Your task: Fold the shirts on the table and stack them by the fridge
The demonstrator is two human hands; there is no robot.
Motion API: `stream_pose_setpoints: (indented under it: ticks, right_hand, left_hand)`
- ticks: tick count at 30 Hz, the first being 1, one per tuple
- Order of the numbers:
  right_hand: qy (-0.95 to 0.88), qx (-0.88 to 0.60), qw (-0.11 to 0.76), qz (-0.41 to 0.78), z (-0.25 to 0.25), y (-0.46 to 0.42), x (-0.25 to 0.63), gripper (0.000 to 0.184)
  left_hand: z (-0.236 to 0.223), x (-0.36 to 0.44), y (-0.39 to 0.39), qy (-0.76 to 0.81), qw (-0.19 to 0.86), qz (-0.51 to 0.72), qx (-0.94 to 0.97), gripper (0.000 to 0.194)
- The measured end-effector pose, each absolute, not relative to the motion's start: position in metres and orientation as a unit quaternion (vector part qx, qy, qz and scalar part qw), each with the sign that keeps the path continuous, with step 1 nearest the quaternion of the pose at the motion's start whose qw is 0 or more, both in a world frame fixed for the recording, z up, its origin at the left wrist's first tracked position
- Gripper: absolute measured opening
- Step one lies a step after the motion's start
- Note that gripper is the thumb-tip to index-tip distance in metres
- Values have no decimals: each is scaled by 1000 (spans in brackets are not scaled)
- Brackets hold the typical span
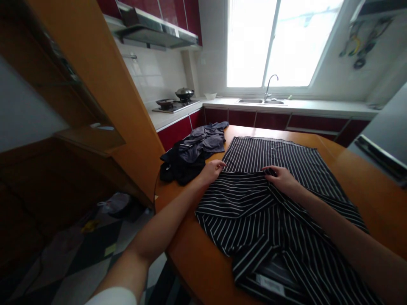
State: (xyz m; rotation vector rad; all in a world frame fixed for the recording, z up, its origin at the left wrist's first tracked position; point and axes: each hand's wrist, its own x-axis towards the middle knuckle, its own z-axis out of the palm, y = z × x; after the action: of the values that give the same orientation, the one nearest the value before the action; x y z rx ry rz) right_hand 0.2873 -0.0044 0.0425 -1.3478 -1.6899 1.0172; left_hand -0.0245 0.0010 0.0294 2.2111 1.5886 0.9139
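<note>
A black shirt with white stripes (254, 156) lies spread on the wooden table, its collar end toward me and its hem at the far side. One sleeve is folded inward across the body. At the left edge of that fold, my left hand (213, 170) pinches the striped cloth between its fingertips. My right hand (281, 180) grips a bunched part of the same sleeve near the middle of the shirt. A pale label shows inside the collar.
Dark crumpled clothes (197, 148) lie on the table's left side, beside my left hand. The round wooden table (337, 165) has a wooden cabinet (127, 106) on its left. Behind are a counter with a sink (251, 101) and a stove (174, 107).
</note>
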Motion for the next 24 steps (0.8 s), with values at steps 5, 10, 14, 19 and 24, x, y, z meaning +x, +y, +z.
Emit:
stream_pose_setpoints:
  ticks: [5, 10, 14, 19, 24]
  right_hand:
    - [-644, -538, 351, 416, 47, 9, 296, 25]
    - [-608, -572, 341, 432, 31, 12, 304, 25]
    - [-575, -561, 346, 485, 29, 11, 309, 30]
    - [-577, -564, 353, 474, 24, 17, 313, 28]
    - [-556, -573, 346, 492, 8, 27, 322, 31]
  left_hand:
    - [15, -21, -6, 448, 126, 320, 825, 32]
    - [17, -11, -16, 397, 164, 275, 860, 35]
    - [22, -5, -22, 401, 172, 254, 863, 34]
    - [31, 5, -50, 366, 164, 162, 902, 37]
    - [39, -11, -88, 338, 197, 99, 915, 46]
